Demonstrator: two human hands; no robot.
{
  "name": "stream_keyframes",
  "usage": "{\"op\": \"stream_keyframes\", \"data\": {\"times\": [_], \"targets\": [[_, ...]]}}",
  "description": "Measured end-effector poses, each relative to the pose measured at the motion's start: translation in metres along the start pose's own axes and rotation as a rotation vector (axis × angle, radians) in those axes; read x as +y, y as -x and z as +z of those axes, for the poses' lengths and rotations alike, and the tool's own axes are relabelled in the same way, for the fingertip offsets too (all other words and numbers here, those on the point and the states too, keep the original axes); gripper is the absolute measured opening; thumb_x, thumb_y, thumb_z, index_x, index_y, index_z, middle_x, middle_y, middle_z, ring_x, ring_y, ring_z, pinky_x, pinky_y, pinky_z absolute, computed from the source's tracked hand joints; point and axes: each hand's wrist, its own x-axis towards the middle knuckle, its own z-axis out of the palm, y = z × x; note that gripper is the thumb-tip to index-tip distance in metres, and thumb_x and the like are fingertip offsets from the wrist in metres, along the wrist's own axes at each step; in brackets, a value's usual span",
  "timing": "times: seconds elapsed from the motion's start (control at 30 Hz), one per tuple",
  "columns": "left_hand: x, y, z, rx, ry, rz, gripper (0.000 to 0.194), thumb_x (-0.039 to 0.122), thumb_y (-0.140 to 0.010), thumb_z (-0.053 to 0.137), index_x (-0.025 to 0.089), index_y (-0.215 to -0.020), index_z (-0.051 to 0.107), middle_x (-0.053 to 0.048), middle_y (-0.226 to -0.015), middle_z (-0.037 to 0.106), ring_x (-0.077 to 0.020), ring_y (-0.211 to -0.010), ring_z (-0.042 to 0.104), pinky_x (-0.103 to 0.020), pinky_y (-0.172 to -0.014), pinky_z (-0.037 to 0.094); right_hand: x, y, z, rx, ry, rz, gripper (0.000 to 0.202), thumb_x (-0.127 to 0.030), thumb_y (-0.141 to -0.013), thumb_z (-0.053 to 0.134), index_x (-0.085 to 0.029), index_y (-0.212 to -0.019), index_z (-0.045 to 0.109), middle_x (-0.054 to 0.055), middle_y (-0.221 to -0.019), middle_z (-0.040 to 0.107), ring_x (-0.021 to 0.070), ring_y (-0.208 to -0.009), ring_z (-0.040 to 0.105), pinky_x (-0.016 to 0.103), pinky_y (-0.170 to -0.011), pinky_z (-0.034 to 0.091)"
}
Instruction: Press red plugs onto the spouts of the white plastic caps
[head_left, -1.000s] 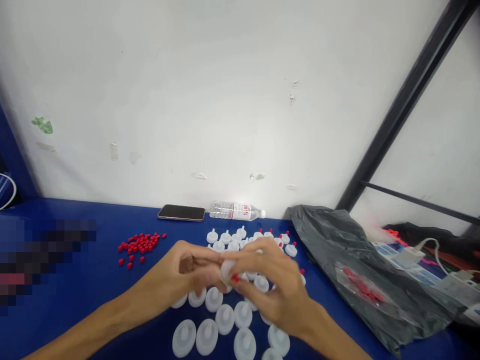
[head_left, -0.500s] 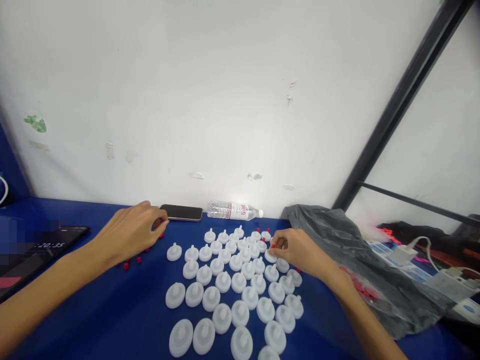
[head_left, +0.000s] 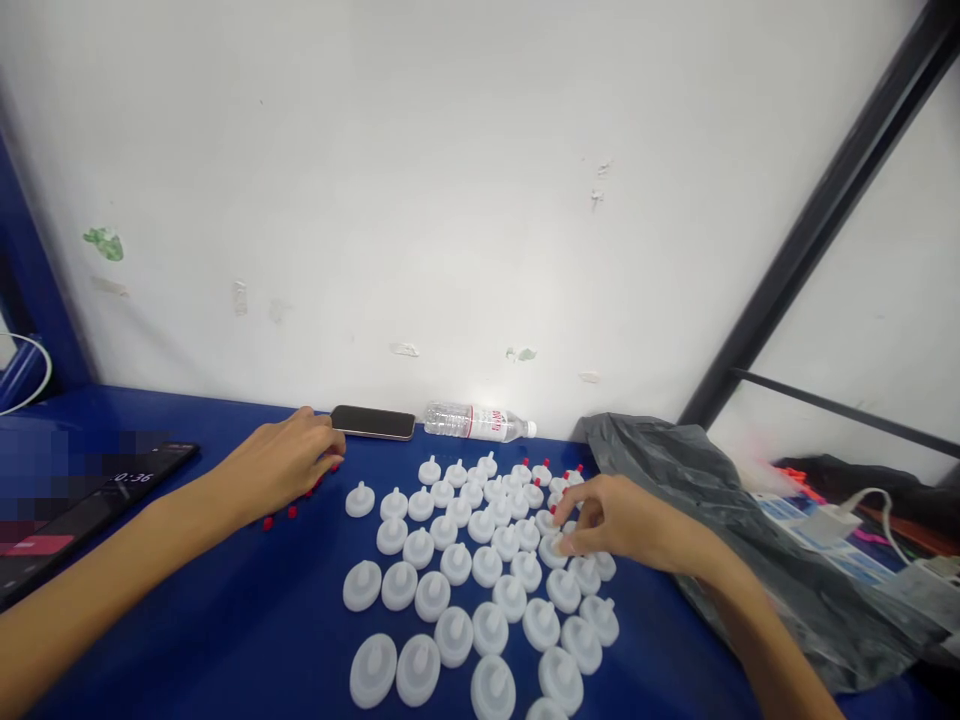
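Lit phone [head_left: 90, 520] lying far left of the bottle [head_left: 480, 422]; left hand [head_left: 281, 462] reaching over red caps [head_left: 292, 511], left of the bottle, fingers curling, can't tell if grip is closing on one; dark phone [head_left: 373, 422] lying just left of the bottle; white nozzle caps [head_left: 456, 564] standing on blue bench [head_left: 225, 640] in front of the bottle; right hand [head_left: 626, 525] hovering at their right side, can't tell if grip is holding any

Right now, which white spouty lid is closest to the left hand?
The white lid just right of the left hand, in front of the phone. It stands spout up, with a gap all around it.
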Motion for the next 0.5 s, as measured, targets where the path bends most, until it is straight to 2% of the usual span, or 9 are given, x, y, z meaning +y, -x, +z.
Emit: {"op": "stream_keyframes", "data": {"times": [0.07, 0.17, 0.33, 0.4, 0.5], "targets": [[0.001, -0.001, 0.005, -0.017, -0.057, 0.017, 0.027, 0.031, -0.093, 0.052, 0.021, -0.094, 0.077, -0.014, -0.102, 0.073, -0.0355, -0.106, 0.064, -0.037, -0.067, 0.051, 0.002, -0.002, 0.003, -0.02, 0.006, -0.014, 0.026, -0.038, -0.075, 0.084, -0.02, -0.093, 0.081, 0.002, -0.079, 0.081, 0.0208, -0.07, 0.072, 0.025, -0.058, 0.045], [0.003, 0.0, 0.014, -0.014, -0.131, 0.036, 0.026, 0.03, -0.094, 0.053, 0.018, -0.099, 0.076, -0.016, -0.109, 0.07, -0.0364, -0.11, 0.061, -0.037, -0.068, 0.051, 0.004, -0.005, 0.005, 0.0, 0.021, -0.058, 0.013, -0.032, -0.077, 0.082, -0.02, -0.083, 0.081, 0.002, -0.08, 0.08, 0.0208, -0.075, 0.072, 0.025, -0.062, 0.046], [0.005, 0.003, 0.024, 0.002, -0.194, 0.065, 0.027, 0.018, -0.097, 0.046, 0.018, -0.089, 0.072, -0.016, -0.105, 0.068, -0.0325, -0.101, 0.062, -0.034, -0.062, 0.046, 0.002, 0.001, -0.004, 0.111, 0.025, -0.119, 0.017, -0.039, -0.088, 0.074, -0.022, -0.085, 0.077, 0.002, -0.088, 0.079, 0.0193, -0.079, 0.07, 0.027, -0.068, 0.048], [0.007, 0.003, 0.025, 0.013, -0.2, 0.077, 0.029, 0.014, -0.097, 0.044, 0.019, -0.088, 0.07, -0.015, -0.104, 0.068, -0.0311, -0.099, 0.063, -0.033, -0.062, 0.044, 0.0, 0.005, -0.006, 0.17, -0.074, -0.166, 0.02, -0.042, -0.094, 0.069, -0.022, -0.091, 0.07, 0.004, -0.101, 0.078, 0.0204, -0.087, 0.072, 0.028, -0.071, 0.051], [0.012, 0.002, 0.022, 0.038, -0.197, 0.083, 0.029, 0.012, -0.097, 0.042, 0.019, -0.087, 0.069, -0.014, -0.098, 0.07, -0.031, -0.096, 0.064, -0.033, -0.059, 0.041, -0.007, 0.008, -0.003, 0.158, -0.274, -0.23, 0.025, -0.047, -0.1, 0.062, -0.023, -0.095, 0.059, 0.007, -0.117, 0.074, 0.0221, -0.093, 0.073, 0.029, -0.068, 0.055]]}}
